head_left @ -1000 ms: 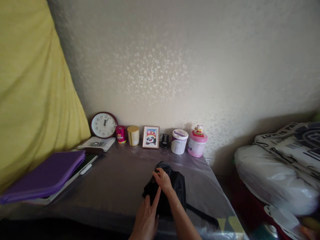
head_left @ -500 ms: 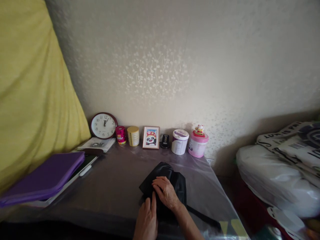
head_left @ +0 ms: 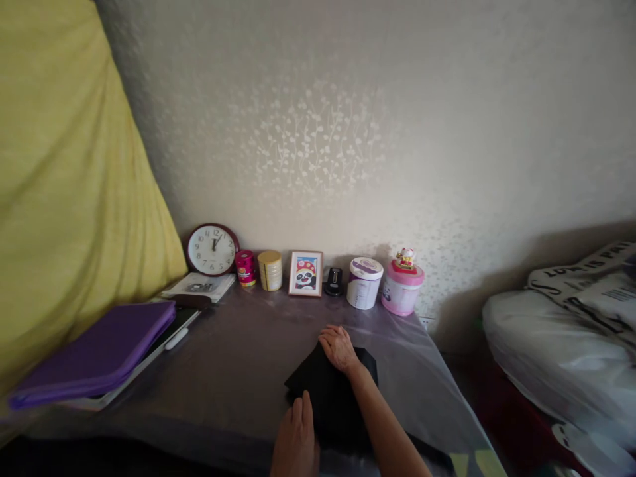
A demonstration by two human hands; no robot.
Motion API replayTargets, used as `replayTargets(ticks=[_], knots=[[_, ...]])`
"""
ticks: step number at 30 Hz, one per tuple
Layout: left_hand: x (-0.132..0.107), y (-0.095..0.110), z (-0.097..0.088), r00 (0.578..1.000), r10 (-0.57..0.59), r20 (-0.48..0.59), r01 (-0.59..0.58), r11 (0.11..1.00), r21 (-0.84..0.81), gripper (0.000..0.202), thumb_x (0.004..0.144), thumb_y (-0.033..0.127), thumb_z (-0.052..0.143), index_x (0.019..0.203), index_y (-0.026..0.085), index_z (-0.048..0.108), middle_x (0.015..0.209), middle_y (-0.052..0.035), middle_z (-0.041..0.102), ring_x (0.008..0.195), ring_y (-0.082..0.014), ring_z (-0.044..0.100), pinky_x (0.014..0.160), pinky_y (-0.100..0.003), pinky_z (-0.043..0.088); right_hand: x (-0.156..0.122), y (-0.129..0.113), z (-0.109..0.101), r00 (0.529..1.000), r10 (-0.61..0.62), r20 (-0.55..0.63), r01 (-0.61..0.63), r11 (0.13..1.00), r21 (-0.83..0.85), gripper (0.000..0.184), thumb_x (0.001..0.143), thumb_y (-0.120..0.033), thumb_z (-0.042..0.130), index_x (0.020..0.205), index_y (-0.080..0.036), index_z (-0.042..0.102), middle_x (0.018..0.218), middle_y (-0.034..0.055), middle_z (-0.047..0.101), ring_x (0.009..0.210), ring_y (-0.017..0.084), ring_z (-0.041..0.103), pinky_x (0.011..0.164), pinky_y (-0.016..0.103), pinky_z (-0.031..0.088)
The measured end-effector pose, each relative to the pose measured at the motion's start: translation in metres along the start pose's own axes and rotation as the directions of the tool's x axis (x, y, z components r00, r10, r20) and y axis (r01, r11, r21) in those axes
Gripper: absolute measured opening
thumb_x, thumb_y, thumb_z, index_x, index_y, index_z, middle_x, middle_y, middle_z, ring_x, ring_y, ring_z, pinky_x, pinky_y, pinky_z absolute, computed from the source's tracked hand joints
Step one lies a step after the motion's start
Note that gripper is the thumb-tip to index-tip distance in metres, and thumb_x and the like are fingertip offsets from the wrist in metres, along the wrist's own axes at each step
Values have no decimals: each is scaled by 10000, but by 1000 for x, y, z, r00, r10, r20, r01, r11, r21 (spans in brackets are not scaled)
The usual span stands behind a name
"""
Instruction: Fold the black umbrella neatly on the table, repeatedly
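Observation:
A black folded piece of fabric [head_left: 330,397] lies on the table near its front, with a dark strap [head_left: 430,452] trailing from it toward the right corner. My right hand [head_left: 338,348] rests palm down on the fabric's far edge, its fingers lying over the top. On the near left side, my left hand [head_left: 297,430] touches the fabric with its fingers stretched forward and side by side. Neither hand visibly grips anything. My right forearm covers part of the fabric's right side.
Along the wall stand a clock [head_left: 212,249], a pink can [head_left: 245,268], a yellow-lidded can [head_left: 270,271], a panda picture frame [head_left: 305,273], a white tub [head_left: 365,285] and a pink tub [head_left: 401,291]. A purple folder [head_left: 94,354] lies left; a stuffed white bag [head_left: 541,358] sits right.
My right hand has moved away from me, to the fabric's far edge, and apart from my left hand. The fabric's raised far part now lies flatter. The view has shifted slightly.

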State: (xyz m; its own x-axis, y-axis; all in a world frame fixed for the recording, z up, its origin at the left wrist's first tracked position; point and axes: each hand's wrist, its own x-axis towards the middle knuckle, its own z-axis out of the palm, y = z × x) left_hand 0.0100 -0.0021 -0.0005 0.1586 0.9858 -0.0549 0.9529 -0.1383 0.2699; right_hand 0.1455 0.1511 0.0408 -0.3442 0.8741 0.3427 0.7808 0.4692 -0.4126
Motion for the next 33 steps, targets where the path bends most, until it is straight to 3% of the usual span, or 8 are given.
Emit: replayTargets(ticks=[6,10,15,19,26,33], knots=[[-1,4,-9,997,-50,66,50,999,-8,699,701,91,367,1375,58,181,1402,-181,317,1248,-270,359,1006,-392,303,13,7,-1,984,165,-66,-167,986,-13,237,856,-221,438,840,-231,674,995,34,672,994,165,546,899,298,337],[-4,11,-19,996,-77,42,76,997,18,680,703,62,367,1367,63,219,1377,-178,353,1226,-261,380,990,-377,320,8,22,-15,930,326,-170,-331,944,2,243,851,-212,419,843,-199,661,935,82,669,964,187,559,868,298,357],[-11,10,-18,992,-51,-112,54,998,21,599,759,74,351,1352,72,265,1258,-175,457,1138,-261,442,944,-393,347,-38,52,-42,813,521,-259,-521,850,78,327,860,-283,337,970,-174,625,975,95,660,915,192,589,795,279,399],[-13,6,-13,983,-32,-181,36,999,21,551,795,115,356,1340,77,283,1176,-156,492,1101,-248,474,908,-363,379,-84,61,-48,747,620,-239,-606,784,137,336,831,-334,351,893,-169,637,861,82,686,790,198,626,681,269,428],[-11,6,-13,992,-53,-115,45,996,-74,533,843,160,305,1360,80,201,1295,-187,389,1099,-204,517,847,-271,438,-112,44,-31,731,651,-201,-615,758,217,319,806,-418,410,838,-207,647,803,54,696,764,204,647,639,265,441],[-12,7,-12,990,-47,-130,37,996,-83,518,850,144,263,1359,69,196,1315,-208,367,1094,-200,527,843,-258,439,-119,38,-30,741,641,-200,-612,767,192,280,795,-343,410,723,-199,639,767,78,690,755,229,644,651,284,425]])
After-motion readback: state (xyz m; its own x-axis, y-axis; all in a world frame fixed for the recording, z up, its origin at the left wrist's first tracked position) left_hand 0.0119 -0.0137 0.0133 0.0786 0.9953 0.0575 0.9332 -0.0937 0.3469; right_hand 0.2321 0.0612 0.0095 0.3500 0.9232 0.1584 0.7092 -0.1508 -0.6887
